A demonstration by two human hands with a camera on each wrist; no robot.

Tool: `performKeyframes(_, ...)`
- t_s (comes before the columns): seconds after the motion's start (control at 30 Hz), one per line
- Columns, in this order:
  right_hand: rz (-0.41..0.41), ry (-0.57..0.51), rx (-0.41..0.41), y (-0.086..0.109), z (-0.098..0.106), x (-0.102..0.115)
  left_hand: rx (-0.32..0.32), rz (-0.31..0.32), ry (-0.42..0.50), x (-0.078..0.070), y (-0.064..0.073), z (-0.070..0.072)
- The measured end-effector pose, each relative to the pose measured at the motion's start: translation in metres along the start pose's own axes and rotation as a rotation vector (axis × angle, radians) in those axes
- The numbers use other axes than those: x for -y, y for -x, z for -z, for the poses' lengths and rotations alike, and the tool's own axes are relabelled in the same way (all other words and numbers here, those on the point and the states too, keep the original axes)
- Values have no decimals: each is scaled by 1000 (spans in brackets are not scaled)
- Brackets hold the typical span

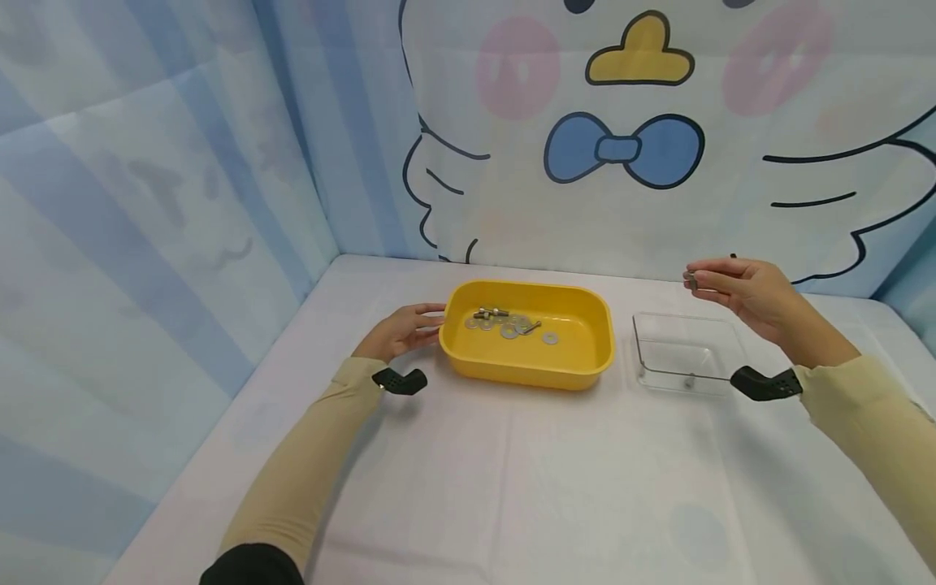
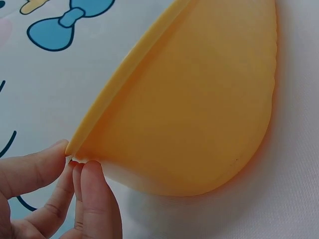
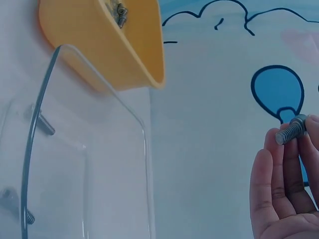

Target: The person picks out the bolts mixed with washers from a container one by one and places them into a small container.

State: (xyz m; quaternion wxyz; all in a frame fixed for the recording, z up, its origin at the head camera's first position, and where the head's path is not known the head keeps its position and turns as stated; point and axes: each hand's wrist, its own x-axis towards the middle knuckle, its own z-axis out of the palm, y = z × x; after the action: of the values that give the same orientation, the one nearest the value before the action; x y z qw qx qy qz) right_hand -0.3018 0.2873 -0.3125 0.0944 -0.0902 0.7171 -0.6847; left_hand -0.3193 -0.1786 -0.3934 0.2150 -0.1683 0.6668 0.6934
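Observation:
At the left end of the yellow plastic basin (image 1: 526, 375), my left hand (image 1: 400, 331) pinches the rim between thumb and fingers, as the left wrist view shows. Several flat washers (image 1: 550, 338) and a few bolts (image 1: 497, 313) lie inside the basin. My right hand (image 1: 764, 301) is raised above the far right part of a clear plastic box (image 1: 683, 374). Between its thumb and fingertips it holds a threaded metal bolt (image 3: 290, 131), tip pointing away from the palm. Two bolts (image 3: 46, 123) are visible in the clear box in the right wrist view.
A white cloth (image 1: 504, 471) covers the table. Behind it hangs a curtain (image 1: 512, 203) printed with a cartoon figure and blue bow tie; another patterned curtain (image 1: 146, 244) runs along the left side. The clear box stands just right of the basin.

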Motion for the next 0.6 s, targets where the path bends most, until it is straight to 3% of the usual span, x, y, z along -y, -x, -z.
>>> performKeyframes(0.27, -25, 226, -51, 13, 18, -15, 10, 0, 3, 0, 1, 1)
performKeyframes(0.47, -12, 142, -8, 20, 29, -25, 12, 0, -11, 0, 1, 1)
performKeyframes(0.6, -50, 277, -30, 22, 34, -31, 18, -1, -6, 0, 2, 1)
